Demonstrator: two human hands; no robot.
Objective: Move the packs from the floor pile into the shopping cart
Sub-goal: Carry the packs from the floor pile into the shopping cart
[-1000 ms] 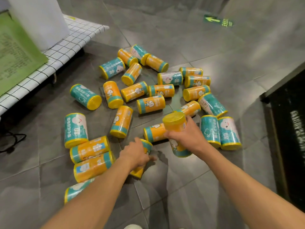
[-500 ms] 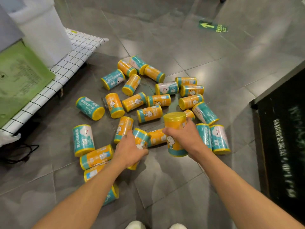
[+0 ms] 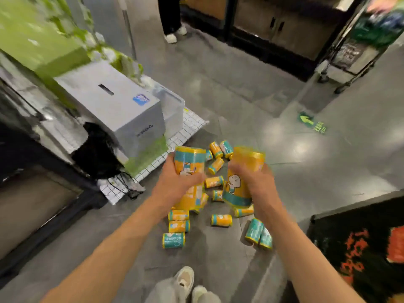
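Each of my hands holds a yellow and teal cylindrical pack, raised well above the floor. My left hand [image 3: 175, 182] grips one pack [image 3: 190, 162] around its middle. My right hand [image 3: 255, 182] grips the other pack [image 3: 242, 182], which shows a cartoon figure. Below and behind them, the pile of several more packs [image 3: 220, 219] lies scattered on the grey tiled floor. A wheeled wire cart [image 3: 349, 53] stands at the far upper right, blurred, with green goods in it.
A grey box [image 3: 113, 106] and a clear plastic bin [image 3: 170, 106] sit on a white grid platform [image 3: 188, 127] to the left. A black mat with red lettering [image 3: 360, 248] lies at the right. A person's legs [image 3: 172, 22] stand far ahead. My shoes [image 3: 185, 281] show below.
I have stood up and the view has lifted. Both hands have risen from the floor, each with a pack; the left hand took hold of its pack during this time.
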